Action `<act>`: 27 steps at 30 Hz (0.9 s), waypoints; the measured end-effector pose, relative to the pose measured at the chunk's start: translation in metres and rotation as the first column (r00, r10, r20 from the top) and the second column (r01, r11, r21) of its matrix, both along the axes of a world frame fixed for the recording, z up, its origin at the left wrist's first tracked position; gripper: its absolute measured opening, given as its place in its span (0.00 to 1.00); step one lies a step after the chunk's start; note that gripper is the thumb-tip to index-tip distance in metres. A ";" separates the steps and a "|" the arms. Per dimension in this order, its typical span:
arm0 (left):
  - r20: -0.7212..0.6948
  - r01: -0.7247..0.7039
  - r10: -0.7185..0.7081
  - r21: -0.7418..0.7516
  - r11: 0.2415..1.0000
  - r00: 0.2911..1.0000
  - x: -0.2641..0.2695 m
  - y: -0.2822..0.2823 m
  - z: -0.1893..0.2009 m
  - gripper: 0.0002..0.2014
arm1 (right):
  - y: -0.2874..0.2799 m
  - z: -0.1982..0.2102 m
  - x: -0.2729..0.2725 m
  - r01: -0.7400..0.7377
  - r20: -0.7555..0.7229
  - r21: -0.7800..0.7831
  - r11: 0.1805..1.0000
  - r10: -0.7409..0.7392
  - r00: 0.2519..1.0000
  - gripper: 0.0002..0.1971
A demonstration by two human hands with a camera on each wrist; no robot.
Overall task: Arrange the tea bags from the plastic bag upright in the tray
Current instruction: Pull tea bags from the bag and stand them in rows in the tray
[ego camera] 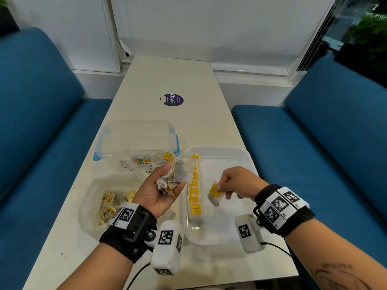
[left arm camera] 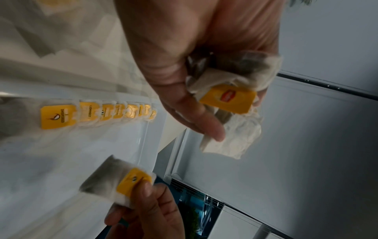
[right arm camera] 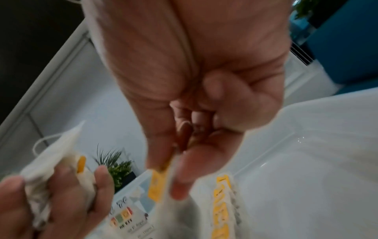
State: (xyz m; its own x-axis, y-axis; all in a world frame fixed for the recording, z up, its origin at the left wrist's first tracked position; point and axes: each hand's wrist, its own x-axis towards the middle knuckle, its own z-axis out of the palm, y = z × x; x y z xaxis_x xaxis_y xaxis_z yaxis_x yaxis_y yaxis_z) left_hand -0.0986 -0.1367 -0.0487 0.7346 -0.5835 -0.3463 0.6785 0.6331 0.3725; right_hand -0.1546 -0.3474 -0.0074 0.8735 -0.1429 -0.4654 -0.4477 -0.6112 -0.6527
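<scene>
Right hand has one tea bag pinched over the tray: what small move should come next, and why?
Probably the right hand should lower its tea bag upright into the tray, against the near end of the row of standing bags. The bag hangs above bare tray floor beside that row, while the left hand holds a bunch of bags waiting.

The right hand [right arm camera: 184, 97], seen from the wrist, pinches a single tea bag [right arm camera: 161, 190] by its yellow tag between thumb and forefinger, above a white tray [right arm camera: 306, 161]. In the tray, a row of tea bags [right arm camera: 222, 203] stands upright, yellow tags on top. At lower left, the left hand [right arm camera: 51, 202] grips a crumpled bunch of tea bags [right arm camera: 53, 161]. Between the hands lies a clear plastic box [right arm camera: 131, 215] with a printed label, and a potted plant [right arm camera: 116, 165] shows beyond. The picture is blurred.
</scene>
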 end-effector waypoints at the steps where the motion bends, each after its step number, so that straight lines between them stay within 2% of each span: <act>1: -0.002 0.000 0.000 -0.001 1.000 1.000 0.000 0.001 0.000 0.45 | 0.001 -0.002 0.000 0.004 -0.009 -0.005 1.000 -0.004 1.000 0.12; 5: 0.004 0.002 -0.002 0.001 1.000 1.000 -0.002 0.003 0.002 0.46 | 0.009 -0.006 0.000 -0.030 -0.013 -0.067 0.997 0.029 0.999 0.11; 8: 0.007 0.000 0.000 0.016 1.000 1.000 -0.003 0.005 0.004 0.47 | 0.017 -0.008 -0.001 -0.192 -0.066 -0.152 0.969 0.184 0.981 0.11; 11: 0.003 0.001 -0.001 0.023 1.000 1.000 -0.003 0.008 0.005 0.47 | 0.028 -0.018 -0.001 -0.381 -0.174 -0.204 0.902 0.350 0.920 0.12; 14: -0.003 0.014 -0.014 0.008 1.000 1.000 -0.005 0.010 0.006 0.48 | 0.040 -0.029 0.001 -0.499 -0.291 -0.149 0.854 0.445 0.847 0.09; 17: -0.005 0.024 -0.024 0.000 1.000 1.000 -0.007 0.012 0.007 0.50 | 0.052 -0.038 0.006 -0.520 -0.381 -0.095 0.849 0.452 0.807 0.10; 20: -0.010 0.033 -0.033 0.000 0.999 0.999 -0.008 0.013 0.006 0.47 | 0.063 -0.043 0.015 -0.546 -0.465 -0.145 0.825 0.430 0.774 0.05; 22: -0.016 0.033 -0.033 0.009 0.999 0.999 -0.008 0.013 0.006 0.46 | 0.067 -0.044 0.023 -0.572 -0.493 -0.191 0.798 0.426 0.758 0.06; 25: -0.030 0.040 -0.039 0.009 0.999 0.999 -0.010 0.013 0.007 0.47 | 0.069 -0.047 0.034 -0.532 -0.510 -0.211 0.820 0.372 0.776 0.03; 27: -0.029 0.038 -0.038 0.013 0.999 0.999 -0.011 0.013 0.007 0.44 | 0.070 -0.051 0.039 -0.511 -0.534 -0.215 0.832 0.338 0.775 0.01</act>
